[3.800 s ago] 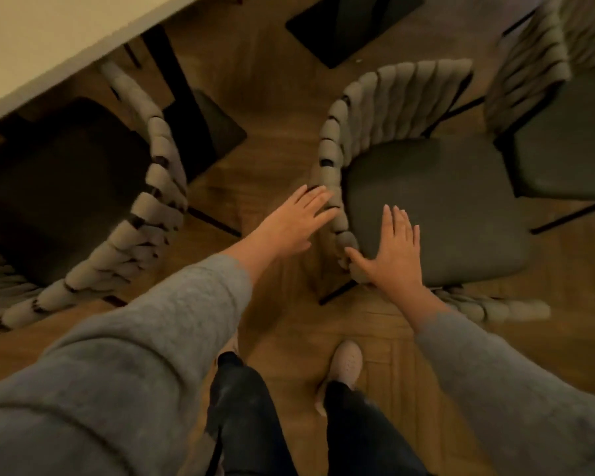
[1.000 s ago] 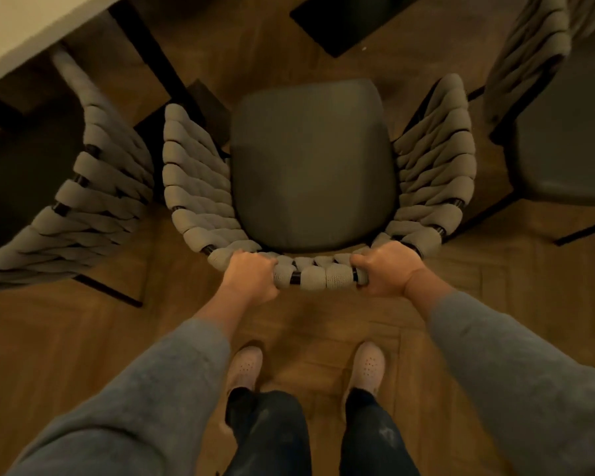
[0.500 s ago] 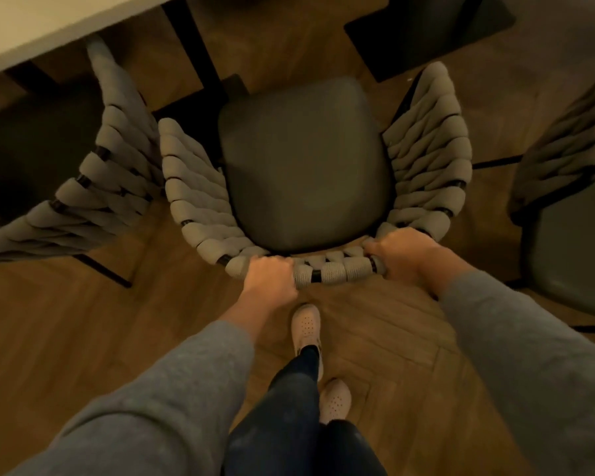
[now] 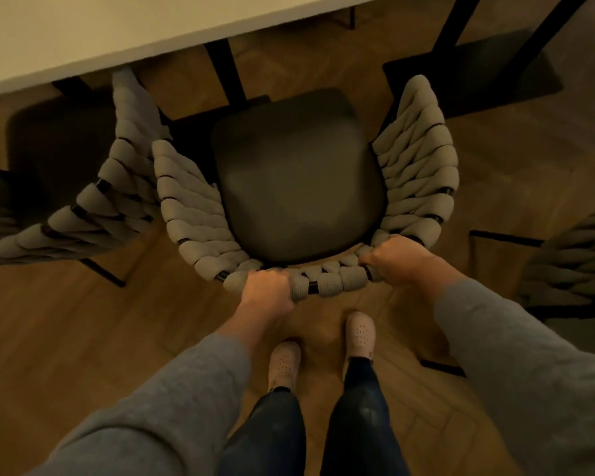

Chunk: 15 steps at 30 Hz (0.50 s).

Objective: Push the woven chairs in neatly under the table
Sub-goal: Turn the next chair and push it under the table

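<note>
At centre, the chair (image 4: 299, 187) faces 12 o'clock, its dark seat pad flanked by woven arms. Your left hand (image 4: 267, 286) grips the woven back rail at the seat's 6 o'clock, fingers curled over the top. Your right hand (image 4: 397, 259) grips the same rail toward 4 o'clock, where the back turns into the arm. The hands are apart, with several rope loops of rail between them. The seat's front edge lies near the table leg (image 4: 225, 73) and short of the table (image 4: 83, 36), whose pale top runs from 9 to 12 o'clock. A second chair (image 4: 93, 207) stands at 9 o'clock, its woven arm just beside the held chair's and reaching up to the table edge. A third chair (image 4: 571, 262) shows at 3 o'clock, well apart and cut by the frame. Your shoes (image 4: 359, 333) stand on the wood floor (image 4: 83, 321) at 6 o'clock, just behind the rail.
</note>
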Motion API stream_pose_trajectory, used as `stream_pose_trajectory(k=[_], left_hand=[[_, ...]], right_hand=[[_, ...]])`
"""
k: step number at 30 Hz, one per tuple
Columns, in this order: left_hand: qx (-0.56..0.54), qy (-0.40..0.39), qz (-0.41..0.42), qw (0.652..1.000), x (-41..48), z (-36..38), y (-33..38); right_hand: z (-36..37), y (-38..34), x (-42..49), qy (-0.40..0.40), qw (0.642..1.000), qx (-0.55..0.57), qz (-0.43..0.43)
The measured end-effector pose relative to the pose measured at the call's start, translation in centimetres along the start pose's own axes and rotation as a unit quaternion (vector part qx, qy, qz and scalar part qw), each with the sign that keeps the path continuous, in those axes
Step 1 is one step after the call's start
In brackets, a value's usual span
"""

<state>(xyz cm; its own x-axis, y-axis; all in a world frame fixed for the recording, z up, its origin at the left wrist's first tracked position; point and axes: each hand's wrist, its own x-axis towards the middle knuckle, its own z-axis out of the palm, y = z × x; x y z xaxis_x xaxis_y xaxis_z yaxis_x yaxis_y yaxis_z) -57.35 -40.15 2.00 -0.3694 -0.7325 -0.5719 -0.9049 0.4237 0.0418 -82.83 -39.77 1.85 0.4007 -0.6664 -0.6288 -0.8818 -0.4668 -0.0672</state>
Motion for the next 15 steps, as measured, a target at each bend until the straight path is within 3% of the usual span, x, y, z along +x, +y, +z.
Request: stream_pose_trajectory(k=[4,10,15], left_hand=[[0.008,-0.005,-0.018,1.000,1.9,-1.8,0.7],[0.005,-0.057,0.032,0.998,3.5,-2.8,0.8],[0.009,-0.060,0.042,0.997,4.0,-3.3,1.4]], right_hand=[[-1.1,3.2,1.7,0.005,0.999,-0.018,-0.036],[-1.2,6.9,1.3,0.034,0.994,0.030,-0.104],[-1.6,8.9,1.0,0.052,0.995,-0.029,-0.076]])
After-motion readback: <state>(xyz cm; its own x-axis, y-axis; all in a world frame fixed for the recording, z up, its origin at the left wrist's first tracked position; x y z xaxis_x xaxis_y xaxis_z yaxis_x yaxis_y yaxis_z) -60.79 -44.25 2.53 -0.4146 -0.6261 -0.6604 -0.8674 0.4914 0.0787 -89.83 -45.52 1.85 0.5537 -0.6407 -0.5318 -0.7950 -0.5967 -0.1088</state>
